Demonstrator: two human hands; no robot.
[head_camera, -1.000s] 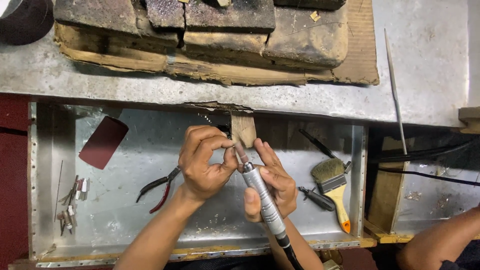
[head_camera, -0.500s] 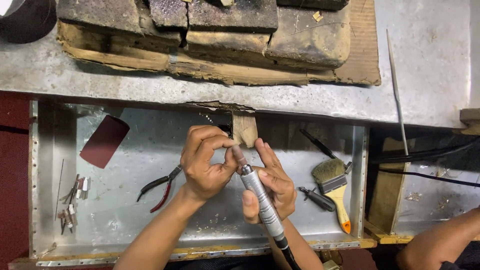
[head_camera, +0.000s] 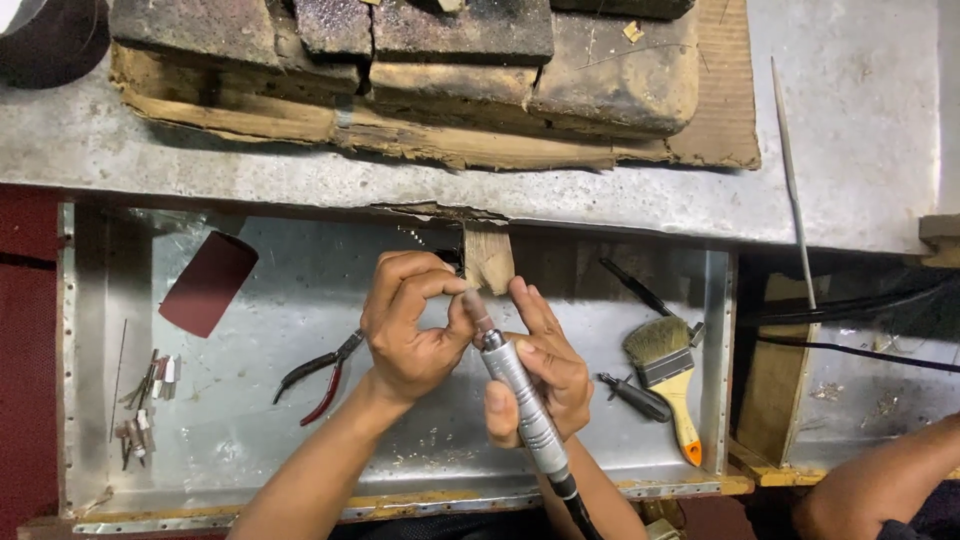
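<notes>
The right hand (head_camera: 540, 370) grips a silver handpiece (head_camera: 522, 395), fingers wrapped round its barrel and thumb pressed on the near side. The tool runs diagonally, tip pointing up and left, with a black cable (head_camera: 578, 505) leaving its lower end toward the bottom edge. It sits over the middle of the metal tray (head_camera: 260, 440), just below the wooden peg (head_camera: 488, 255) that juts from the bench edge.

The left hand (head_camera: 410, 330) is curled at the tool's tip, thumb and forefinger pinched together at the small bit (head_camera: 476, 308). Whether they hold a separate small part there cannot be told.

In the tray, red-handled pliers (head_camera: 318, 375) lie just left of the left wrist. A dark red sheet (head_camera: 208, 283) lies farther left, and small bits (head_camera: 145, 400) are scattered near the left wall. To the right lie a brush (head_camera: 668, 375) with a yellow handle, a black tool (head_camera: 635, 397) beside it, and another thin black tool (head_camera: 632, 285) above.

On the bench (head_camera: 300, 175), worn blocks (head_camera: 420, 50) rest on cardboard (head_camera: 720, 100), and a thin file (head_camera: 790, 180) lies to the right. Another person's arm (head_camera: 880, 480) shows at the lower right corner.
</notes>
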